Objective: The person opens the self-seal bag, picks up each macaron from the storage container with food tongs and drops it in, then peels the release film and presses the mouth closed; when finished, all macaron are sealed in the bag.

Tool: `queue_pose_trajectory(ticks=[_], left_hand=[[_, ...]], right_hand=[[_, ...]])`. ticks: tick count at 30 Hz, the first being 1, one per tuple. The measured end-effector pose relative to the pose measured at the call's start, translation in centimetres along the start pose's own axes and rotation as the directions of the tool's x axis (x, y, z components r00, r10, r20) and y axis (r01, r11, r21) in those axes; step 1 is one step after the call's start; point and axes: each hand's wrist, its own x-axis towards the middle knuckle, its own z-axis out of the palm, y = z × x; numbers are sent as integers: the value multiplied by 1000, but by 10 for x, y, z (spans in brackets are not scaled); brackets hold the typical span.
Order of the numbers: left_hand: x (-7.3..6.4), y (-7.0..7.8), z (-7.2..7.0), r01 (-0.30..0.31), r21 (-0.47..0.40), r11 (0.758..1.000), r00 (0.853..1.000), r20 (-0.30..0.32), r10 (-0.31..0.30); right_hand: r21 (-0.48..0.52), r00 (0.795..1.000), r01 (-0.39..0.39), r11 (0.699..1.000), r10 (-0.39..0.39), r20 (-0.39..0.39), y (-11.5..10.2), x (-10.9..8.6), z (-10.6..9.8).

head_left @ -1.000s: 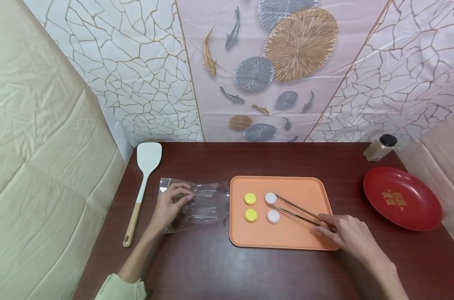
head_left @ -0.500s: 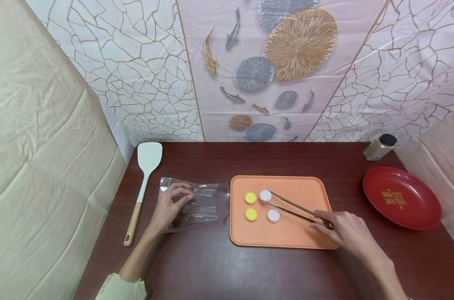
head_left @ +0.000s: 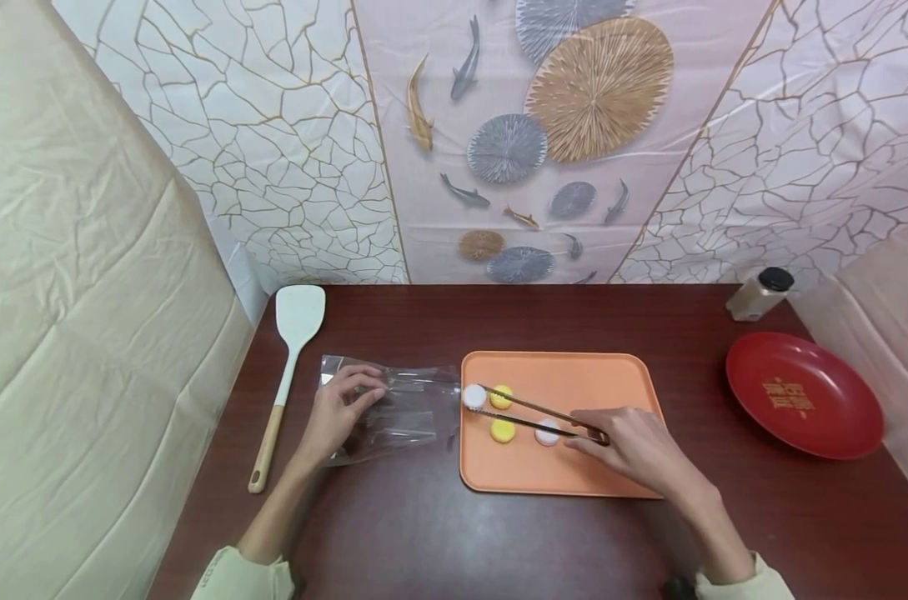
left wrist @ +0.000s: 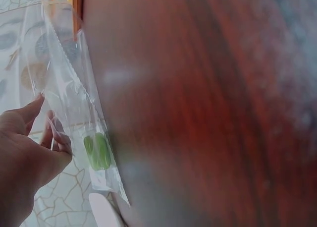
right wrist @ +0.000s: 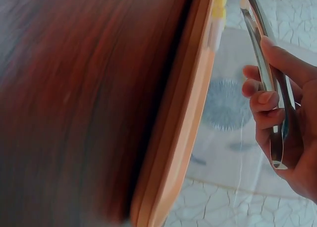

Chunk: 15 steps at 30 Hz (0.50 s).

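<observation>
My left hand pinches a clear plastic bag that lies on the table; its mouth faces the tray. In the left wrist view a green macaron shows through the film; from the head it is hidden under the hand. My right hand grips metal tongs. Between the tong tips sits a white macaron, over the tray's left rim right at the bag's mouth. Two yellow macarons and another white macaron lie on the orange tray, partly crossed by the tongs.
A white spatula with a wooden handle lies at the left. On the right are a red plate and a jar with a black lid. Patterned cloth hangs behind the dark table.
My right hand has moved left with the tongs, carrying the white macaron from the tray's middle, past the yellow ones, to the bag's mouth. The left hand has stayed in place.
</observation>
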Motion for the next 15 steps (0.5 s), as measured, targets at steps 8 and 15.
queue_pose_trajectory(ticks=[8,15], left_hand=[[-1,-1,-2,2,-16,1000,1000,-7,-2],[0,-1,-3,-10,-24,1000,1000,-14,10]], right_hand=[[52,996,5,999,-10,92,-16,29,19],[33,991,12,999,-17,133,-28,53,31]])
